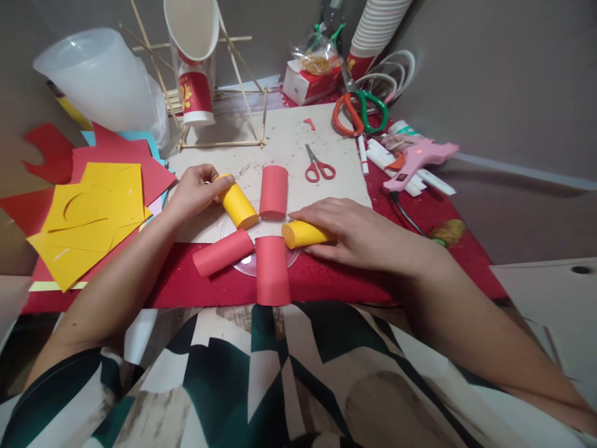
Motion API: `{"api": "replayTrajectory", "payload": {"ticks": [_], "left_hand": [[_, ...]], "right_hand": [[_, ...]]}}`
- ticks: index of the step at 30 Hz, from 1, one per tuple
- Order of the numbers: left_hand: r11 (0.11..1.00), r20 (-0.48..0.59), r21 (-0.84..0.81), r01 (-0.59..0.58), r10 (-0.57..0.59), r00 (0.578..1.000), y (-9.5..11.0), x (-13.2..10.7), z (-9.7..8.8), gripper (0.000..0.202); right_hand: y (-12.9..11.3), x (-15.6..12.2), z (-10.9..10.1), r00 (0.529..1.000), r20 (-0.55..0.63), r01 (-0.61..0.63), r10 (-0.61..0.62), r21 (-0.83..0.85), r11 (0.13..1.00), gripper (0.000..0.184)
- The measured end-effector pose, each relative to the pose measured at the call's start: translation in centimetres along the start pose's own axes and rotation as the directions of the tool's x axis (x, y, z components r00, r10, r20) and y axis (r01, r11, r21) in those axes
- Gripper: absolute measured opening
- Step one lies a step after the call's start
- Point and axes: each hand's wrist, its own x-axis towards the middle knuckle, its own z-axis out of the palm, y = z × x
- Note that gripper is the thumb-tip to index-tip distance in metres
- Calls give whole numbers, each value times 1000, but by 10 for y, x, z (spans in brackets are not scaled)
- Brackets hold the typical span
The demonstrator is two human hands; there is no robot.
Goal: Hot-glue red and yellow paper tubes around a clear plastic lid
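Observation:
My left hand (198, 190) grips the outer end of a yellow paper tube (239, 202) between thumb and fingers. Around the other yellow paper tube (308, 234) my right hand (349, 230) is closed, its fingers along the top and the thumb below. Three red paper tubes lie in the same ring: the upper red tube (273, 191), the lower red tube (273, 270) and the left red tube (224, 252). Their inner ends point at the middle of a clear plastic disc (245, 264), partly hidden under them.
Small red-handled scissors (319, 165) lie on a grey board (298, 134). Behind stand a stick frame with paper cups (196, 93). At right are larger scissors (359, 112), a pink glue gun (417, 158) and white markers (396, 165). Coloured paper sheets (93, 205) are heaped at left.

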Motion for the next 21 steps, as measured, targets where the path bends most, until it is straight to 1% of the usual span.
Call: {"api": "replayTrajectory", "payload": {"ticks": [14, 17, 21], "left_hand": [[998, -16, 33, -59, 60, 998, -7, -4, 0, 29], [999, 0, -20, -31, 31, 1000, -8, -5, 0, 30], [985, 1, -173, 25, -25, 1000, -9, -3, 0, 31]], "right_hand": [[-1, -3, 1, 1000, -6, 3, -3, -20, 1000, 51], [-1, -3, 0, 1000, -1, -14, 14, -8, 1000, 50], [-1, -3, 0, 1000, 2, -16, 16, -9, 1000, 50]]}}
